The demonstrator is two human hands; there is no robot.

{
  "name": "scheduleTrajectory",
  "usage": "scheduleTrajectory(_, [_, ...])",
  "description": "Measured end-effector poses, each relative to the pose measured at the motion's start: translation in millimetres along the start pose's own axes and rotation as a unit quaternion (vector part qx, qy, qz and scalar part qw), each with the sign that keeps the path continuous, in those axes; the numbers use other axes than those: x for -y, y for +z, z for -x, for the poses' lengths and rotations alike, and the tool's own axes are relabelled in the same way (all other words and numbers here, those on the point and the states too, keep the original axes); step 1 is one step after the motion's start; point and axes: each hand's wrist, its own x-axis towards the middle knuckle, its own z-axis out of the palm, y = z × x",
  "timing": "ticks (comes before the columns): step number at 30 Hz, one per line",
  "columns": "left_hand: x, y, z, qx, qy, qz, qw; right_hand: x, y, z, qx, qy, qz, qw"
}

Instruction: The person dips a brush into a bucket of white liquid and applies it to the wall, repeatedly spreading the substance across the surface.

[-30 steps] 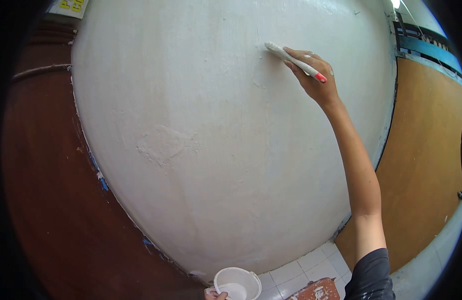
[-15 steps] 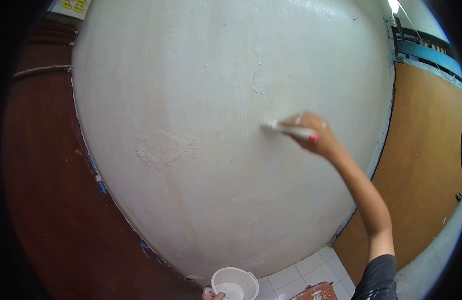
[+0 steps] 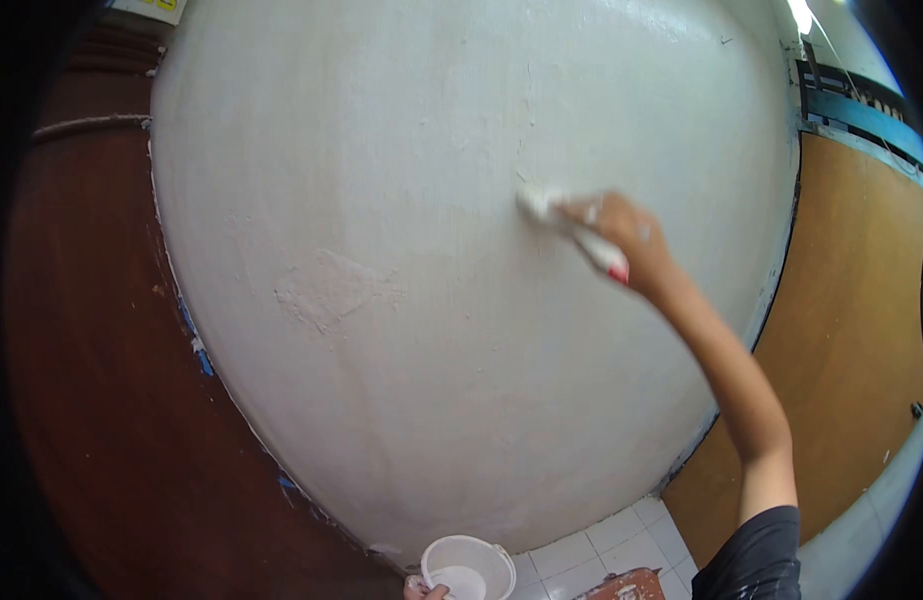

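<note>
Right hand [image 3: 622,235] is up on the broad white plastered wall [image 3: 432,330], fingers wrapped tight around a paint-caked brush with a red-tipped handle [image 3: 600,256]. The bristles press the wall up and to the left of the knuckles, and the red end points down and right. Down at the bottom edge, only the fingertips of the left hand [image 3: 423,592] show, curled over the rim of a round white plastic pail [image 3: 482,546] with white paint in it, held just above the pale tiled floor [image 3: 602,560].

How far along? By the look of it, most of the wall already carries a white coat. A rough, lumpy patch [image 3: 327,290] left of centre shows its texture through the paint, and hairline cracks run above the bristles, so I'd say touch-up work remains there. The edges against the dark red-brown panel [image 3: 82,400] on the left, with blue flecks along the seam, and the orange-brown door [image 3: 852,330] on the right look ragged too.

Against half a second ago: the brush lay almost level then; now it has tipped, bristles climbing a little higher. A second ago it was well up the wall, so the arm has swept down and is turning back. The pail has hardly moved.
</note>
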Motion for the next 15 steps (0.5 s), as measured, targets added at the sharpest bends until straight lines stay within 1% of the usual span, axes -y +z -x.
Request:
scheduleTrajectory(1, [4, -2, -4, -0.010, -0.007, -0.001, 1.000, 25, 7, 27, 0.036, 0.036, -0.011, 0.999])
scheduleTrajectory(3, [10, -5, -5, -0.032, -0.024, -0.006, 0.999, 65, 21, 77, 0.092, 0.066, -0.092, 0.989])
scheduleTrajectory(4, [-8, 2, 3, -0.023, -0.032, -0.028, 0.999, 82, 28, 99, 0.119, 0.072, -0.117, 0.983])
scheduleTrajectory(5, [-12, 6, 7, -0.022, -0.022, -0.009, 0.999, 96, 35, 117, 0.146, 0.078, -0.143, 0.976])
scheduleTrajectory(6, [-13, 9, 9, -0.021, -0.012, 0.009, 1.000, 104, 41, 131, 0.167, 0.081, -0.140, 0.973])
scheduleTrajectory(7, [-14, 9, 10, -0.022, 0.000, 0.025, 0.999, 102, 38, 133, 0.155, 0.083, -0.142, 0.974])
scheduleTrajectory(8, [-16, 3, 7, 0.004, -0.048, -0.047, 0.998, 92, 35, 129, 0.142, 0.086, -0.145, 0.975])
scheduleTrajectory(9, [-12, 2, 3, 0.001, -0.033, -0.036, 0.999, 79, 34, 121, 0.130, 0.089, -0.150, 0.976])
scheduleTrajectory(11, [0, -3, -3, -0.006, -0.005, -0.017, 1.000, 48, 28, 89, 0.042, 0.094, -0.122, 0.987])
scheduleTrajectory(13, [4, -6, 5, -0.006, -0.004, -0.020, 1.000, 33, 16, 53, -0.051, 0.079, -0.044, 0.995])
scheduleTrajectory(15, [2, -2, 9, -0.014, -0.008, -0.001, 1.000, 30, 23, 56, -0.070, 0.091, -0.046, 0.992])
